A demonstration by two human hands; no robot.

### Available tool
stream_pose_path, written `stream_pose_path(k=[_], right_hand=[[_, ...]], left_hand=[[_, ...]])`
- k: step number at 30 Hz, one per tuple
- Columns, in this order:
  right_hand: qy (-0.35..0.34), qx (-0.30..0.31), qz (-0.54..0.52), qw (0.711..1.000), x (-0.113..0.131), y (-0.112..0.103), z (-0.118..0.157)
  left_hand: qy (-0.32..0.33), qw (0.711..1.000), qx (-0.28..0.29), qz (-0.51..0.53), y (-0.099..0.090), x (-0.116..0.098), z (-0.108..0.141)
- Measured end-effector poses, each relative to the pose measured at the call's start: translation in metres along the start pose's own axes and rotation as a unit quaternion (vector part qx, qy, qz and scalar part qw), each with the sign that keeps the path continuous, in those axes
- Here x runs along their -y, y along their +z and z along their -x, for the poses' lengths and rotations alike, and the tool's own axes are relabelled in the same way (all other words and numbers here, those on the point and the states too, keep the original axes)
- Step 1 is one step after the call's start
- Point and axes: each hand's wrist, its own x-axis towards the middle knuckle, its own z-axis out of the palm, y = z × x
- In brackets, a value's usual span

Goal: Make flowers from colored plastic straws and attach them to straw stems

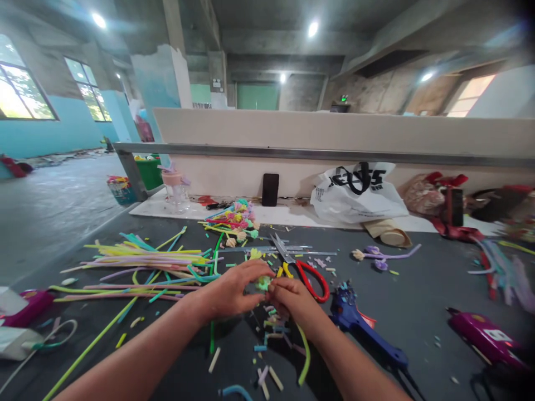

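Note:
Above the middle of the dark table, my left hand (234, 287) curves its fingers and thumb around a small light-green pipe cleaner flower (263, 283). My right hand (295, 301) pinches the same flower from the right, its fingertips close to those of the left. A yellow-green stem (306, 356) hangs down below my right hand. Just behind the hands lie scissors (288, 253) with red handles, blades pointing away. Yellow pieces (285, 271) lie beside them. Short cut bits (273, 334) of pipe cleaner are scattered beneath my hands. My fingers partly hide the flower.
Long pipe cleaners (159, 259) lie in a pile at left, with finished flowers (238, 217) behind. A blue glue gun (368, 331) is near my right forearm. A purple device (487, 337) lies farther right. A phone (270, 189) and white bag (357, 192) stand at the back.

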Motion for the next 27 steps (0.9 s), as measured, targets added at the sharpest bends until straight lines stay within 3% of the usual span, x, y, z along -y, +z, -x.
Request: stream_pose_path(k=[6,27], right_hand=[[0.055,0.031,0.083,0.995,0.003,0.006,0.004],[0.120,0.137,0.032,0.983,0.001,0.006,0.014]], left_hand=[[-0.048,0.999,0.019,0.014,0.008,0.005,0.009],[-0.135,0.983,0.035,0.118,0.022,0.001,0.020]])
